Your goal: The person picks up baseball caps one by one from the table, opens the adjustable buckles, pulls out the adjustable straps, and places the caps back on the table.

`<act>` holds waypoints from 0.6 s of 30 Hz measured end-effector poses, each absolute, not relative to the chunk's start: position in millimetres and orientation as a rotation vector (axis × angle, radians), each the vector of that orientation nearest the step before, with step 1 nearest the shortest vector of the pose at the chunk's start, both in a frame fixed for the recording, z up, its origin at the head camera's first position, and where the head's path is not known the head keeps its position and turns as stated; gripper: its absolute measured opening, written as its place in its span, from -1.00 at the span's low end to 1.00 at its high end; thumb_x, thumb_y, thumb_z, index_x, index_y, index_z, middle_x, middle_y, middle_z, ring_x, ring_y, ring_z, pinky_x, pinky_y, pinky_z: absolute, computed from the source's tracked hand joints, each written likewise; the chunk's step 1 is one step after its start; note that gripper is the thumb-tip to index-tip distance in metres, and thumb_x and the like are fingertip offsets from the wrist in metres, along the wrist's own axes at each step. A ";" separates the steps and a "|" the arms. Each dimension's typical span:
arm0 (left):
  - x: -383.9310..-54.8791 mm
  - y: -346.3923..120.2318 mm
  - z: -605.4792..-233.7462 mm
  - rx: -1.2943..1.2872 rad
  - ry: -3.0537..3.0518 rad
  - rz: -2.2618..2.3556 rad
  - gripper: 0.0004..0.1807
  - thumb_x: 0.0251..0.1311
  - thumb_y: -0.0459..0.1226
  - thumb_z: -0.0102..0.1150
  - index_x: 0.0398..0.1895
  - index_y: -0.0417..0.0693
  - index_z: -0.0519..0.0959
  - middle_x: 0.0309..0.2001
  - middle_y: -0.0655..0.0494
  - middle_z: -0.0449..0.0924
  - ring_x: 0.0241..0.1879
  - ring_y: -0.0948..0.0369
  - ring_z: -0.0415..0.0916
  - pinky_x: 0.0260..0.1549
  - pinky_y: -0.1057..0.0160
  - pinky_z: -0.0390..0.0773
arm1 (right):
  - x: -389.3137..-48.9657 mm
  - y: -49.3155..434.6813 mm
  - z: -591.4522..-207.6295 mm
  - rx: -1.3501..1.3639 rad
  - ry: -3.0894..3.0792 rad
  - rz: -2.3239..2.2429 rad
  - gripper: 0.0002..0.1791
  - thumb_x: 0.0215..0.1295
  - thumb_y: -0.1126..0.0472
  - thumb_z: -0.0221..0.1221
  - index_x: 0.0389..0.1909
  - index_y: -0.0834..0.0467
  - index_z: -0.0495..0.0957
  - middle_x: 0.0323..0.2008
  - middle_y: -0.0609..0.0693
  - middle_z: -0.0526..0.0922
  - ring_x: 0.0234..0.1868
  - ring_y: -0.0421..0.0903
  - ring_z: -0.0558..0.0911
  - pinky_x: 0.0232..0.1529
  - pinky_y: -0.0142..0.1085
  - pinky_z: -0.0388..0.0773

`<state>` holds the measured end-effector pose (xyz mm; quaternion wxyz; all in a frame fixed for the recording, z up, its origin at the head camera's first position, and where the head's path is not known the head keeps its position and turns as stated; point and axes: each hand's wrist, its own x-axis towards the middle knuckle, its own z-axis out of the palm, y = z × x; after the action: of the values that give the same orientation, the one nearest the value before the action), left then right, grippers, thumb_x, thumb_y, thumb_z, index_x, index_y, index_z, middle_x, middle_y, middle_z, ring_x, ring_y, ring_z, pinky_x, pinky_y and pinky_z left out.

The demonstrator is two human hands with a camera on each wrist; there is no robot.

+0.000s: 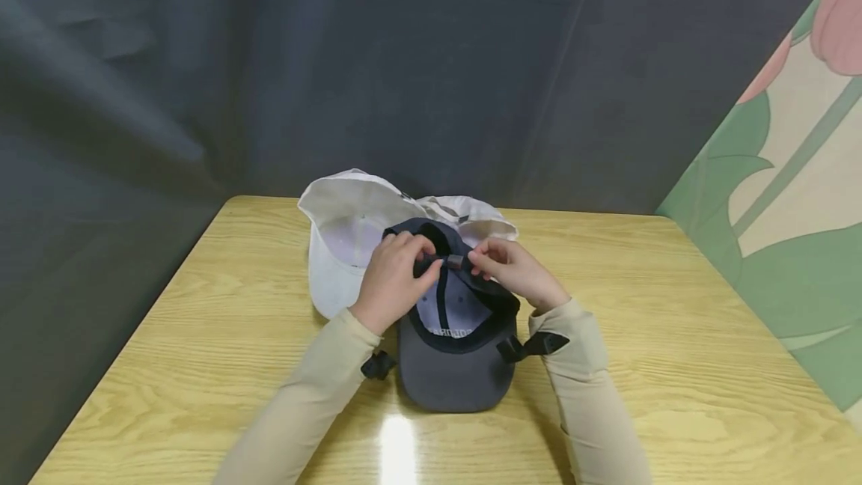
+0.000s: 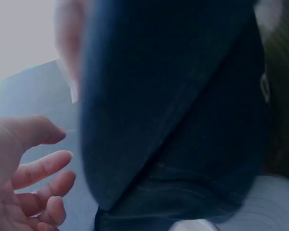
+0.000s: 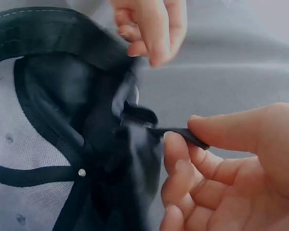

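Observation:
A dark grey baseball cap (image 1: 458,384) lies inside-up, its brim toward me and its back opening at the far side. My right hand (image 1: 508,268) pinches the loose end of its back strap (image 3: 176,132) between thumb and index finger. Beside the strap's buckle (image 1: 455,262), my left hand (image 1: 393,275) hovers with thumb and fingers apart. The left wrist view shows those relaxed left fingers (image 2: 45,168) next to the cap's dark outer side (image 2: 168,110), with a gap between. Blurred right-hand fingers show behind the cap there.
Behind the dark cap, a white cap (image 1: 333,275) lies at the left and another pale cap (image 1: 474,209) at the back. All rest on a wood-grain table (image 1: 673,365). A dark cloth (image 1: 431,73) hangs along the table's far edge; a flower-patterned panel (image 1: 795,245) stands at right.

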<state>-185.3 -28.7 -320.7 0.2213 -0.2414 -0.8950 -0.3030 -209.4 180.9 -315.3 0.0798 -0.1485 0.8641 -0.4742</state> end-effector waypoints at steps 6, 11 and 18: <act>-190.4 -18.6 -323.1 -0.721 -2.533 -0.788 -0.67 0.08 -0.11 0.29 -0.09 -0.01 0.60 -0.34 0.07 0.56 -0.35 0.16 0.45 -0.32 0.24 0.45 | -206.2 173.3 -312.6 -0.457 2.605 -1.437 -0.72 0.39 0.20 0.00 -0.15 0.37 0.47 -0.23 0.20 0.59 -0.29 -0.22 0.55 -0.15 -0.38 0.51; -192.2 -19.6 -330.6 -0.754 -2.581 -0.918 -0.63 0.11 -0.11 0.26 -0.01 0.03 0.58 -0.29 0.09 0.56 -0.35 0.20 0.51 -0.39 0.30 0.49 | -201.1 164.3 -310.1 -0.532 2.593 -1.459 -0.75 0.39 0.22 0.00 -0.19 0.37 0.48 -0.26 0.19 0.58 -0.32 -0.20 0.54 -0.19 -0.40 0.49; -191.9 -23.2 -333.1 -0.776 -2.530 -1.047 -0.75 0.14 -0.23 0.22 -0.09 0.00 0.59 -0.25 0.09 0.62 -0.34 0.20 0.58 -0.31 0.30 0.56 | -196.5 155.3 -309.4 -0.604 2.620 -1.474 -0.79 0.37 0.27 0.01 -0.26 0.38 0.48 -0.32 0.20 0.56 -0.37 -0.23 0.51 -0.24 -0.44 0.45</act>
<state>-191.9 -23.2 -333.1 0.1474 -0.2696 -0.8793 -0.3640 -196.5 155.3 -309.4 0.0378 -0.1967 0.8538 -0.4805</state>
